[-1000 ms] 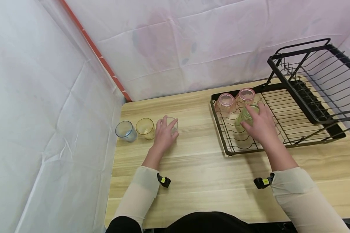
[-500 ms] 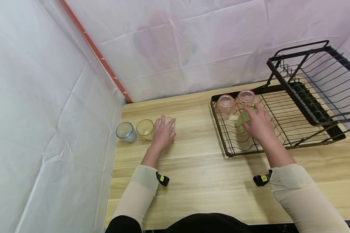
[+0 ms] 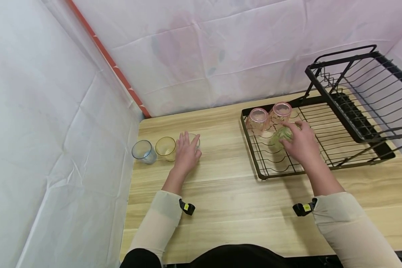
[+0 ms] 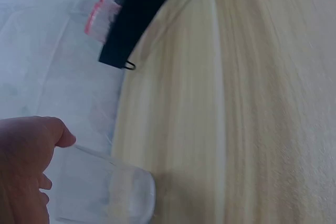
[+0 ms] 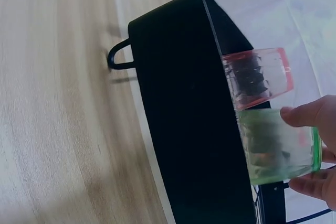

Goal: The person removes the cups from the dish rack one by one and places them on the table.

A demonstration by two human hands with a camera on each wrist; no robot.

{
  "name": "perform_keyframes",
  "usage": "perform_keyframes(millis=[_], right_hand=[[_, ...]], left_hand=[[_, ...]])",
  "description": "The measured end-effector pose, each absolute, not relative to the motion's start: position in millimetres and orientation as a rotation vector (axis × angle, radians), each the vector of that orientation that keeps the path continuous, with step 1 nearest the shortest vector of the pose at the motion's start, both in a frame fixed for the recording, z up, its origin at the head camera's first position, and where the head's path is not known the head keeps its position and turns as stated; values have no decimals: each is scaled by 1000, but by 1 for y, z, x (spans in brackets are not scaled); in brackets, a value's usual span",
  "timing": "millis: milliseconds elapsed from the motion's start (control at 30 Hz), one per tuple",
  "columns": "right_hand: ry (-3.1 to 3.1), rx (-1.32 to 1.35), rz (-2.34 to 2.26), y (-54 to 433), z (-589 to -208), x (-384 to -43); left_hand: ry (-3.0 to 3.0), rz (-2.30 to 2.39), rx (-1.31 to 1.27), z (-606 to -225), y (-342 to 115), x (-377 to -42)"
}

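Up close, the table [image 3: 241, 219]. L hand [image 3: 185, 156] at 11 o'c, fingers relaxed, thumb touching the clear glass [image 4: 126, 195]; yellow glass [image 3: 166, 150] at its 9, then blue glass [image 3: 145, 153]. R hand [image 3: 303, 147] at 1 o'c pinches green glass [image 3: 276, 140] btwn thumb & fingers, in black rack [image 5: 184, 103]. Beyond green, 11 to 12 o'c: two pink glasses [image 3: 257, 122], side by side in rack.

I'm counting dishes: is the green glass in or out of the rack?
In: the head view shows the green glass inside the rack's raised rim.
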State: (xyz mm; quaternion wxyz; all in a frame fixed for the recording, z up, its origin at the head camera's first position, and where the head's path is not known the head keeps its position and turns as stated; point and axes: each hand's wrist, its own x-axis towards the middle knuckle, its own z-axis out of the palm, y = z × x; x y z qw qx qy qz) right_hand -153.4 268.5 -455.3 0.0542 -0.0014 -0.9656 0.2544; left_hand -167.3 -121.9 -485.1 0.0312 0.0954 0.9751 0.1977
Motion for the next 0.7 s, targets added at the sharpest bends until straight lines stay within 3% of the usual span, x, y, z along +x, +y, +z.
perform_keyframes(millis=[467, 700], right_hand=[[-2630, -273, 1530, 280, -451, -129], [-2310, -247, 2040, 265, -454, -112]], left_hand=[[2962, 1049, 472, -457, -100, -145], [2782, 1279, 578, -455, -80, -132]])
